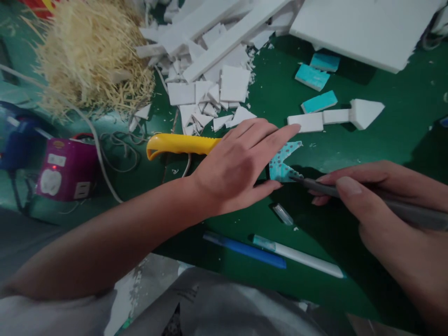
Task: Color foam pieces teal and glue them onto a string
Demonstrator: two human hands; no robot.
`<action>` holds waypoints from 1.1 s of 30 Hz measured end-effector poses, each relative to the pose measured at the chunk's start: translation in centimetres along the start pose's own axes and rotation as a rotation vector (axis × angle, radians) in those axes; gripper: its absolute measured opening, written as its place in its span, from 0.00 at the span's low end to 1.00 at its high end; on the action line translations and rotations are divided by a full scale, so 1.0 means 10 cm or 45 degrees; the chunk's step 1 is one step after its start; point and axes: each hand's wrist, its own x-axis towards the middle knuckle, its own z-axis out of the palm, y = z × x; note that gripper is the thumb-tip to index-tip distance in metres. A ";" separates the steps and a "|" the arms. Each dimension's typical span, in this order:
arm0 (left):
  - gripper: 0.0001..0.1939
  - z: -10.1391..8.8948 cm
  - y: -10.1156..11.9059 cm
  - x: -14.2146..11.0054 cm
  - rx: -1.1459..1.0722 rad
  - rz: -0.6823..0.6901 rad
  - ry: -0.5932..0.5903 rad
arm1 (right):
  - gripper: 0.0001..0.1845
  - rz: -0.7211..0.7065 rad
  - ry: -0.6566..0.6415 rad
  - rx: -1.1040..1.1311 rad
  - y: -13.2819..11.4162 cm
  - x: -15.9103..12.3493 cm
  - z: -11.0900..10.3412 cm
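Note:
My left hand [241,163] lies flat with fingers stretched out, pressing down on a small teal dotted foam piece [282,164] on the green mat [385,140]. My right hand [381,210] is closed around a grey pen-shaped tool [385,203], whose tip touches the lower edge of the teal piece. A yellow-handled cutter [178,143] lies just behind my left hand, partly hidden by it.
White foam scraps [210,84] and a large white board [364,28] lie at the back. A straw pile [91,56] sits far left, a purple power strip [66,170] below it. Teal blocks [317,77], a white arrow shape [336,119], a blue pen [245,249] and a white pen [301,256] lie around.

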 end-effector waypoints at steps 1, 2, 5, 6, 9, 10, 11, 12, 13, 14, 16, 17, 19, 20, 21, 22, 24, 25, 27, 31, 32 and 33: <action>0.31 0.00 0.00 0.00 -0.001 0.008 0.003 | 0.06 0.006 -0.001 0.012 -0.01 0.00 0.00; 0.31 0.00 0.00 0.00 -0.001 0.015 0.007 | 0.05 0.013 -0.004 0.023 -0.02 0.01 0.00; 0.30 0.00 0.00 0.00 0.000 0.020 0.012 | 0.05 0.017 -0.001 0.045 -0.05 0.01 0.01; 0.30 0.00 -0.01 0.00 0.000 0.017 0.011 | 0.05 0.018 -0.004 0.053 -0.05 0.01 0.01; 0.32 0.00 -0.02 -0.01 0.008 0.015 0.022 | 0.06 -0.002 0.024 0.044 0.00 0.02 0.04; 0.33 0.00 -0.02 -0.02 0.013 0.015 0.030 | 0.06 -0.027 0.051 0.019 0.03 0.03 0.04; 0.34 -0.01 -0.02 -0.03 0.017 0.015 0.042 | 0.06 -0.062 0.076 -0.004 0.06 0.03 0.05; 0.35 -0.01 -0.02 -0.04 0.020 0.012 0.050 | 0.06 -0.106 0.100 -0.018 0.09 0.04 0.05; 0.35 -0.02 -0.02 -0.04 0.022 0.006 0.051 | 0.05 -0.143 0.110 -0.023 0.12 0.05 0.05; 0.35 -0.02 -0.02 -0.05 0.021 0.001 0.047 | 0.05 -0.187 0.101 0.000 0.15 0.06 0.06; 0.33 -0.02 -0.01 -0.05 0.022 -0.009 0.041 | 0.05 -0.234 0.073 0.037 0.19 0.07 0.06; 0.32 -0.01 0.00 -0.05 0.023 -0.011 0.037 | 0.05 -0.250 0.075 0.042 0.20 0.07 0.07; 0.31 -0.01 0.01 -0.05 0.023 -0.007 0.041 | 0.06 -0.263 0.088 0.023 0.21 0.08 0.08; 0.30 -0.01 0.02 -0.05 0.022 -0.006 0.048 | 0.06 -0.270 0.091 0.014 0.21 0.08 0.09; 0.30 -0.01 0.02 -0.05 0.021 -0.006 0.050 | 0.05 -0.277 0.086 0.011 0.20 0.08 0.09; 0.31 -0.01 0.02 -0.05 0.019 -0.006 0.050 | 0.05 -0.288 0.085 0.016 0.20 0.08 0.10; 0.30 -0.01 0.02 -0.05 0.013 -0.012 0.049 | 0.04 -0.298 0.074 0.025 0.17 0.08 0.11; 0.30 -0.01 0.02 -0.05 0.010 -0.013 0.045 | 0.04 -0.283 0.073 0.016 0.16 0.08 0.11; 0.30 -0.01 0.01 -0.05 0.006 -0.013 0.045 | 0.03 -0.223 0.072 -0.026 0.12 0.06 0.11; 0.30 0.00 0.02 -0.06 0.000 -0.009 0.052 | 0.04 -0.137 0.103 -0.023 0.10 0.06 0.13; 0.29 0.01 0.02 -0.06 -0.004 -0.008 0.049 | 0.03 -0.150 0.099 0.009 0.11 0.07 0.13; 0.29 0.01 0.02 -0.06 -0.009 -0.009 0.049 | 0.03 -0.197 0.085 0.041 0.13 0.08 0.13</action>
